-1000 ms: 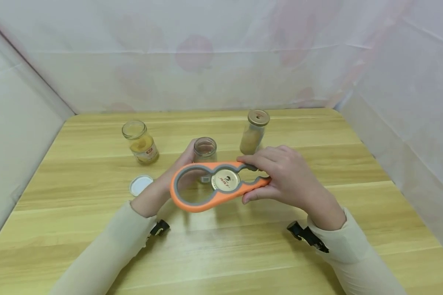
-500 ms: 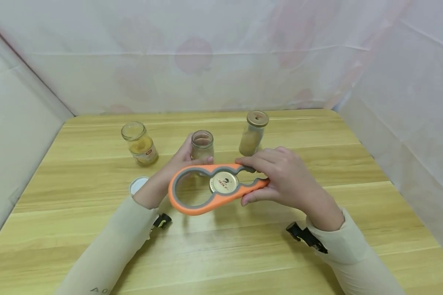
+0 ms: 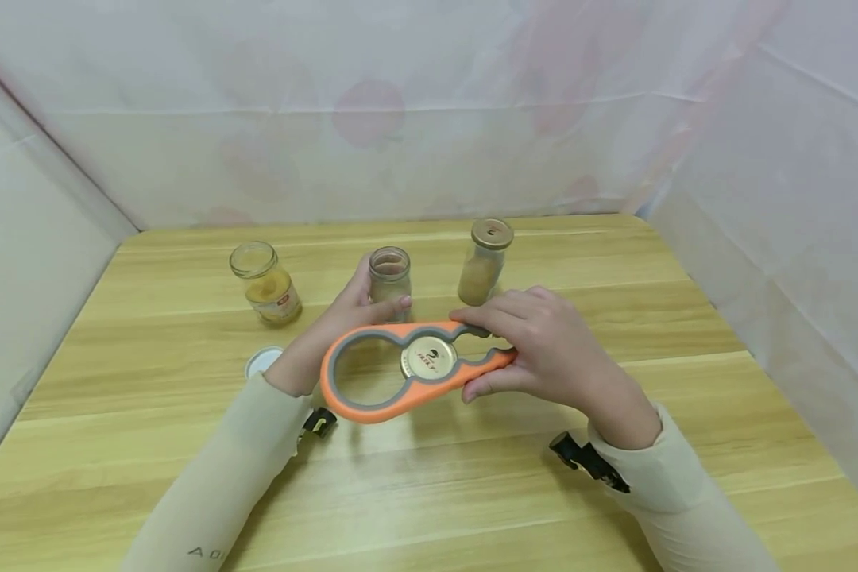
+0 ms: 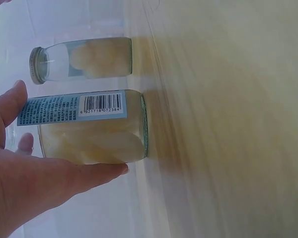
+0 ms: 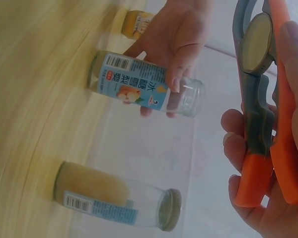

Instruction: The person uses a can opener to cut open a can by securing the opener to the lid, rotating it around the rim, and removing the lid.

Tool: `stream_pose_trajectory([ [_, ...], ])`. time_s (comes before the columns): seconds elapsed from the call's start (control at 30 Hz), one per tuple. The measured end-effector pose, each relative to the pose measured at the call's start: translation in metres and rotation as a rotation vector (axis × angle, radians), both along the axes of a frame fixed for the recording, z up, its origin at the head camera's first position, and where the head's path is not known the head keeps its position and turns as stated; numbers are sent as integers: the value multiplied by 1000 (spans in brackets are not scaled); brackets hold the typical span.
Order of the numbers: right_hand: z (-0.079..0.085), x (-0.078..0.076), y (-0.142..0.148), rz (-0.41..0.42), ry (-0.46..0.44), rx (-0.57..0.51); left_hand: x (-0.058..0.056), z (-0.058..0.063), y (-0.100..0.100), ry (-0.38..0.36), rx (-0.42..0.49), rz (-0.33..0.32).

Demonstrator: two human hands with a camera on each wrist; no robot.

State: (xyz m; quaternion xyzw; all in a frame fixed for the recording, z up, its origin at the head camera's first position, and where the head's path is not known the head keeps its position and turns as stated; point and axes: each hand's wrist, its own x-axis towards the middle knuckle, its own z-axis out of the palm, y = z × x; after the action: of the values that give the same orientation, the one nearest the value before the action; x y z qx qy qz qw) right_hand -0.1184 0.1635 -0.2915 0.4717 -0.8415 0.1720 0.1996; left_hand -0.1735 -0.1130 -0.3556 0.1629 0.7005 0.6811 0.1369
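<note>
My left hand [image 3: 352,312] holds an open glass jar [image 3: 390,278] upright, with the thumb across its front. The right wrist view shows its blue label [image 5: 134,82], and pale pieces show inside in the left wrist view. Whether its base touches the table, I cannot tell. In front of it, my right hand [image 3: 539,342] grips an orange and grey jar opener [image 3: 372,414] by its handle ends, above the table. A gold lid [image 3: 429,359] sits in the opener's middle ring.
Behind my right hand stands a tall jar [image 3: 482,266] with its gold lid on. An uncapped jar with yellow contents [image 3: 272,295] stands at the left. A white lid [image 3: 260,361] lies near my left wrist, partly hidden by it. Fabric walls [image 3: 372,175] border the table.
My left hand has shifted the open jar slightly away from me, and its thumb now shows across the jar's front. The right hand still holds the opener with the gold lid in it.
</note>
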Motion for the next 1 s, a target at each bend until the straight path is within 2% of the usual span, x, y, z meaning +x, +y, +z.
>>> stream_pose_trajectory([
  [0.4,1,1,-2,5,8,-8,-6,1,1,19,-39,34],
  [0.63,1,2,-3,17,12,-12,-9,3,1,5,-34,49],
  [1.0,2,2,-8,38,15,-8,-9,7,-4,24,-74,115],
])
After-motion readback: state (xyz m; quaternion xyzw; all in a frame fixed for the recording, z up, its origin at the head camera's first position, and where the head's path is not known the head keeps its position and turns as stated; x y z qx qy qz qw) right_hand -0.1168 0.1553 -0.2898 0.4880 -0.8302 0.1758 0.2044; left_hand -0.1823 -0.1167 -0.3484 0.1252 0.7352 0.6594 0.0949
